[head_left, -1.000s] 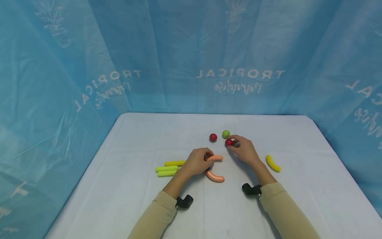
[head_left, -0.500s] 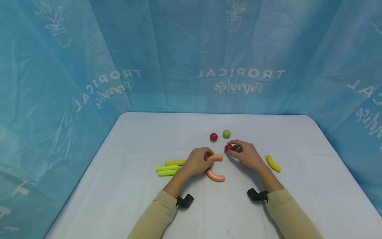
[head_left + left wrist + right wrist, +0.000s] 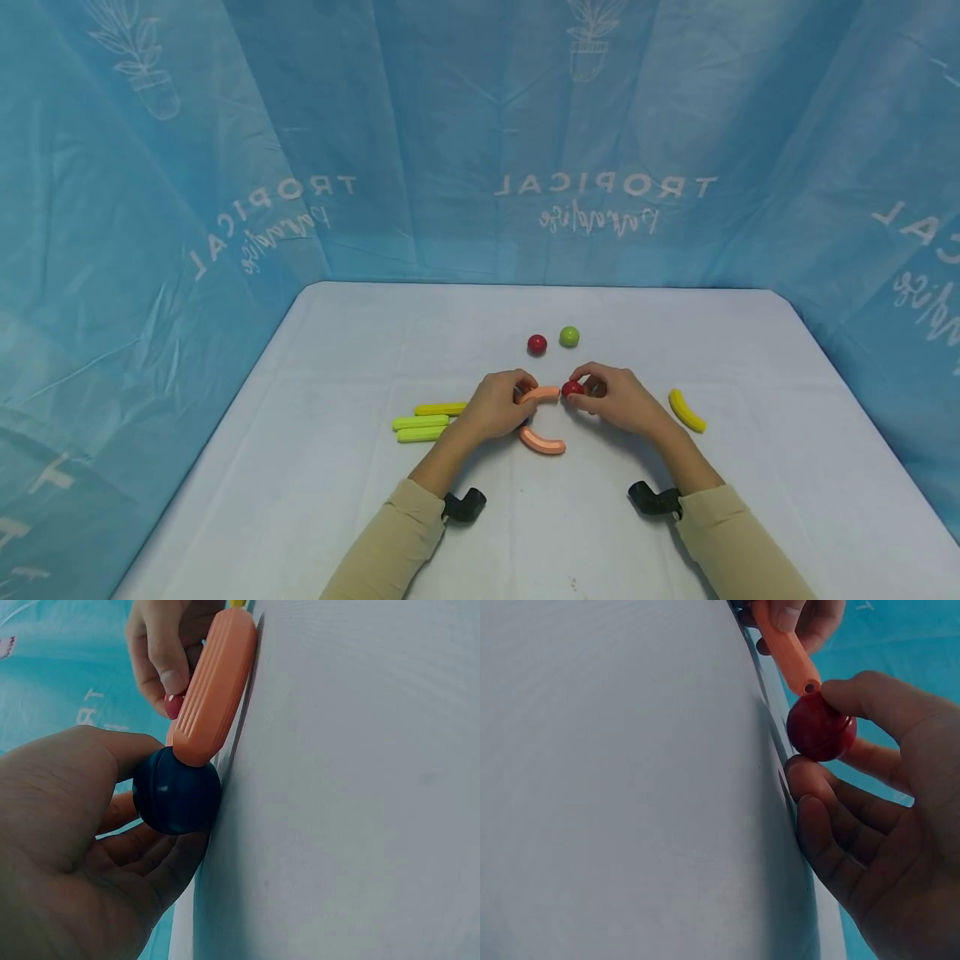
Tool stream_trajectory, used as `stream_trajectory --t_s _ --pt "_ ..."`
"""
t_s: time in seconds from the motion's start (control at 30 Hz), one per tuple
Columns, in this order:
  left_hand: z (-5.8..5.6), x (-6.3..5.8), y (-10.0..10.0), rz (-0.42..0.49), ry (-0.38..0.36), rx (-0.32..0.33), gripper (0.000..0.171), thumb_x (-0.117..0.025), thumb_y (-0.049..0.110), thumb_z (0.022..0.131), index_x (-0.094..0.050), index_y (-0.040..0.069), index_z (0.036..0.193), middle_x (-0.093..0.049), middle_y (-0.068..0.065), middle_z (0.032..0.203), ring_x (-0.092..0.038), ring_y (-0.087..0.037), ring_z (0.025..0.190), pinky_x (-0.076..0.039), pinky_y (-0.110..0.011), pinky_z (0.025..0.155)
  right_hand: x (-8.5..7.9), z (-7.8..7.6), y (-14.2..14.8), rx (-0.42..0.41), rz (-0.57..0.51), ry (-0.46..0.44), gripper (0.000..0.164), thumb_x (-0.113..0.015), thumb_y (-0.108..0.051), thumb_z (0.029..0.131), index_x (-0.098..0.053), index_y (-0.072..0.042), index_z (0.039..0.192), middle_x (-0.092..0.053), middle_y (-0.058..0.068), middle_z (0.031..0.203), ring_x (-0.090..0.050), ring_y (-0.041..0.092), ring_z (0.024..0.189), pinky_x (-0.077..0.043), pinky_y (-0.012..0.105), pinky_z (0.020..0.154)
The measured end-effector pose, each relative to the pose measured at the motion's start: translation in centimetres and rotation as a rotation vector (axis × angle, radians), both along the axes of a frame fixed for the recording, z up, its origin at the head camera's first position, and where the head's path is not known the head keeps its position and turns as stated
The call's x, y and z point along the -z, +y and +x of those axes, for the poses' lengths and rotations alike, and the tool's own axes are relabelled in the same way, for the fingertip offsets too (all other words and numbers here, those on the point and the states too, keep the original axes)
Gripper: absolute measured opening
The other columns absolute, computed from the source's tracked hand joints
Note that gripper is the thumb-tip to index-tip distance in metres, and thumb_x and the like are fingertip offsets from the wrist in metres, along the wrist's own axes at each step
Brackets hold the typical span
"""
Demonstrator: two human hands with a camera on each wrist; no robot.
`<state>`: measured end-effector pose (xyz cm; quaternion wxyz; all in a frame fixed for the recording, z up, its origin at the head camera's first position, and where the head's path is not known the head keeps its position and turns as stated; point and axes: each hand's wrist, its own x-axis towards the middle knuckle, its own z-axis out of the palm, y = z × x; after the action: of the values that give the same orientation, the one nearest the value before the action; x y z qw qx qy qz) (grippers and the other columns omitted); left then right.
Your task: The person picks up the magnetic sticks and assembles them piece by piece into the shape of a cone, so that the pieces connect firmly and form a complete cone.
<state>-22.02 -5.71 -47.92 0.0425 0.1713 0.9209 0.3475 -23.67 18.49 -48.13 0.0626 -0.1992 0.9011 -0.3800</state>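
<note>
My left hand [image 3: 501, 404] grips a dark blue ball [image 3: 177, 791] between thumb and fingers, low over the white tabletop. Against that ball lies the end of a ridged, orange curved stick [image 3: 217, 682]. In the head view, two such pieces reach rightward from the left hand, an upper curved stick [image 3: 543, 393] and a lower curved stick [image 3: 542, 443]. My right hand [image 3: 618, 402] pinches a glossy red ball [image 3: 821, 727] at the upper stick's free end. That end shows a small hole in the right wrist view, and the ball appears to touch it.
Beyond the hands lie another red ball [image 3: 537, 344] and a green ball [image 3: 569, 336]. Left of the left hand are a yellow stick [image 3: 438, 409] and two light green sticks [image 3: 420, 428], partly behind the forearm. A yellow curved stick [image 3: 687, 411] lies right of the right forearm.
My right hand has drawn the red ball from beside the green ball toward me, to the end of the upper orange stick. The left hand stays in place.
</note>
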Motion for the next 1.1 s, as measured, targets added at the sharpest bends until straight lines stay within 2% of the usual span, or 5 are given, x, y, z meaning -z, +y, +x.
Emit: stream_trajectory --t_s 0.3,0.7,1.1 --pt "0.08 -0.21 -0.14 -0.001 0.022 0.012 0.022 -0.066 0.023 0.09 -0.065 0.015 0.11 -0.058 0.009 0.088 -0.053 -0.009 0.078 -0.047 -0.022 0.067 0.1 0.17 -0.1 -0.071 0.006 0.025 0.026 -0.073 -0.037 0.085 -0.062 -0.025 0.105 -0.063 -0.007 0.082 -0.057 0.015 0.071 -0.048 0.034 0.062" --pt "0.16 -0.23 -0.18 0.016 -0.021 0.017 0.022 -0.068 0.022 0.089 -0.065 0.014 0.109 -0.059 0.009 0.087 -0.054 -0.009 0.077 -0.048 -0.023 0.064 0.29 0.47 -0.1 -0.071 0.008 0.03 0.03 -0.073 -0.04 0.084 -0.063 -0.024 0.107 -0.062 -0.006 0.086 -0.058 0.013 0.074 -0.049 0.033 0.065" --pt "0.35 -0.59 0.09 -0.04 -0.001 0.011 0.025 -0.068 0.024 0.089 -0.064 0.014 0.113 -0.058 0.008 0.089 -0.053 -0.01 0.079 -0.047 -0.024 0.068 0.39 0.63 -0.12 -0.057 -0.005 0.026 0.029 -0.074 -0.032 0.085 -0.065 -0.023 0.11 -0.063 -0.006 0.093 -0.058 0.015 0.077 -0.049 0.034 0.066"
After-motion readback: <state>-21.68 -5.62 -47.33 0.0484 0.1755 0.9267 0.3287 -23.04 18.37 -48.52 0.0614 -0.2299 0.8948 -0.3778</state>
